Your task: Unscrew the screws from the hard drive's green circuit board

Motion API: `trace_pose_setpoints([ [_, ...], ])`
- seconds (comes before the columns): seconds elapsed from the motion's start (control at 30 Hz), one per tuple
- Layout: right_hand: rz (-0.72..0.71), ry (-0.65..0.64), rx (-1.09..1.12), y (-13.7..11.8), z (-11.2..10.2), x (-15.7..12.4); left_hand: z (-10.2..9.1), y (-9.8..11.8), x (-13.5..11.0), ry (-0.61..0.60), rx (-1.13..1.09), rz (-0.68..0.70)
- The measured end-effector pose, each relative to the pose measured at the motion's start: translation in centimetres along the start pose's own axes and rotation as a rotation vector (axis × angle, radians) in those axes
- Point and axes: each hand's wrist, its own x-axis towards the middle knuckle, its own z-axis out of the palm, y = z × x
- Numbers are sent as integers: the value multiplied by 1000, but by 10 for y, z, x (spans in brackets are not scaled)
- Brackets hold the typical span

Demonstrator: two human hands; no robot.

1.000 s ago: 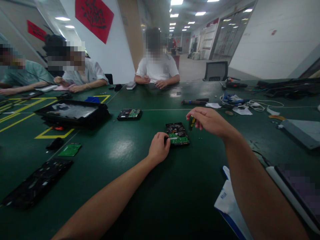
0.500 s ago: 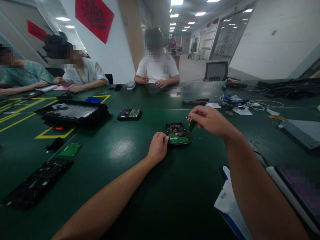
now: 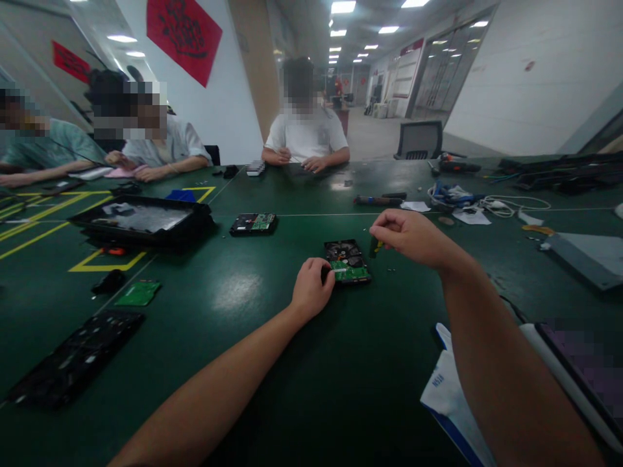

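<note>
A hard drive point(image 3: 346, 259) lies circuit board up on the green table point(image 3: 272, 389), its green board facing me. My left hand point(image 3: 311, 287) is closed on the drive's near left corner and holds it down. My right hand point(image 3: 411, 235) is curled around a small screwdriver point(image 3: 375, 246) with a dark and yellow handle, just right of the drive. The tool's tip points down, close to the drive's right edge. A few tiny screws point(image 3: 389, 268) lie on the table to the right of the drive.
A second hard drive point(image 3: 253, 224) lies further left, beside a black tray point(image 3: 141, 220). A loose green circuit board point(image 3: 139, 293) and a black panel point(image 3: 73, 357) sit near left. Cables point(image 3: 487, 204) and tools lie at the right. Three people sit at the far side.
My right hand has dropped slightly with the screwdriver, nearer the drive's right edge. My left hand has kept its hold on the drive's corner.
</note>
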Motion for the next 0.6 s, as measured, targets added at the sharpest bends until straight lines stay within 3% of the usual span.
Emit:
trace_pose_setpoints([
  [0.47,-8,-144,-220,-24,5,24,1,3,-1,-11,55,61],
  [0.6,1,-63,-248,-27,12,31,-1,13,-6,13,196,163],
])
